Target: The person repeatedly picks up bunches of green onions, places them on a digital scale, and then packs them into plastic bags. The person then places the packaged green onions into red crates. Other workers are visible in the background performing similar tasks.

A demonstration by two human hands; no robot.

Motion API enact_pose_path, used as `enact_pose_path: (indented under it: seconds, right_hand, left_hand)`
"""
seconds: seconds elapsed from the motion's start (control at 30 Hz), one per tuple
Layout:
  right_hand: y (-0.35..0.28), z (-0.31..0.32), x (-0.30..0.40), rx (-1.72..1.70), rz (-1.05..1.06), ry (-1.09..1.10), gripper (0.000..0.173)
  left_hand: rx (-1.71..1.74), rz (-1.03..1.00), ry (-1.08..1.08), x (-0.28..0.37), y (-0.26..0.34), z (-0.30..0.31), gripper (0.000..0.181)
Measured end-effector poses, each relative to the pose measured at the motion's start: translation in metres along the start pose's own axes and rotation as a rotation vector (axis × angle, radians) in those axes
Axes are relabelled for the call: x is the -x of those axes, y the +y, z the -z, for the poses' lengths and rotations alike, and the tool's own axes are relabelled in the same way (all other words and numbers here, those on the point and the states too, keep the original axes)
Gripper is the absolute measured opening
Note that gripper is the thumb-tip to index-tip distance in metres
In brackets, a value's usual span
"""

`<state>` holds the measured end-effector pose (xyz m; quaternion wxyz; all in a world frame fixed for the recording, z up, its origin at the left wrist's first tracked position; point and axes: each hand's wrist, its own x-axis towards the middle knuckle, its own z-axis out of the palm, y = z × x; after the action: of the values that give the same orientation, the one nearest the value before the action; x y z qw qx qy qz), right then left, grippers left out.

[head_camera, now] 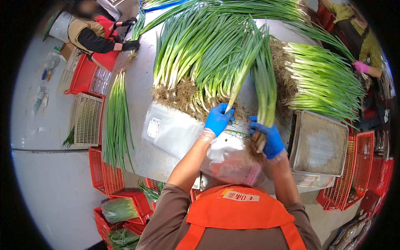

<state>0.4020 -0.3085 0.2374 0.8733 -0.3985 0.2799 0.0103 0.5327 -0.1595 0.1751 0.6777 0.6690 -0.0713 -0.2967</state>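
Observation:
My right hand (pixel 269 139), in a blue glove, is closed around a bunch of green onions (pixel 265 93) near its root end, with the roots hanging below my fingers. In my left hand (pixel 219 118), also blue-gloved, is the white lower end of a green onion stalk (pixel 242 75); its leaves slant up and away over the pile. A large heap of rooted green onions (pixel 193 53) lies just beyond my hands on the metal table (pixel 140 125). Clear plastic bags (pixel 175 129), one bearing a printed label, lie flat under my left forearm and in front of me.
Another row of green onions (pixel 322 78) lies to the right, above a dirty shallow tray (pixel 322 143). A small bundle (pixel 117 122) rests on the left. Red crates (pixel 106 175) stand beside the table. Co-workers (pixel 97 34) handle green onions at far left and far right.

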Motion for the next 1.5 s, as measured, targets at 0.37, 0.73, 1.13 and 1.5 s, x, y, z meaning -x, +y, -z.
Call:
enact_pose_path:
  seconds: [0.37, 0.73, 1.13, 1.5]
  right_hand:
    - [0.031, 0.051, -0.003, 0.017, -0.111, -0.058, 0.031]
    - [0.045, 0.035, -0.012, -0.025, -0.142, -0.080, 0.035]
    - [0.042, 0.045, -0.010, -0.049, -0.152, -0.050, 0.030]
    - [0.040, 0.046, -0.008, -0.054, -0.158, -0.018, 0.029]
  left_hand:
    - [-0.184, -0.229, 0.061, -0.026, 0.100, 0.058, 0.022]
    - [-1.061, -0.534, 0.239, -0.052, 0.098, 0.119, 0.023]
    - [-1.648, -0.238, 0.025, -0.098, 0.116, 0.163, 0.024]
    - [-1.617, -0.054, 0.027, -0.054, 0.047, 0.085, 0.019]
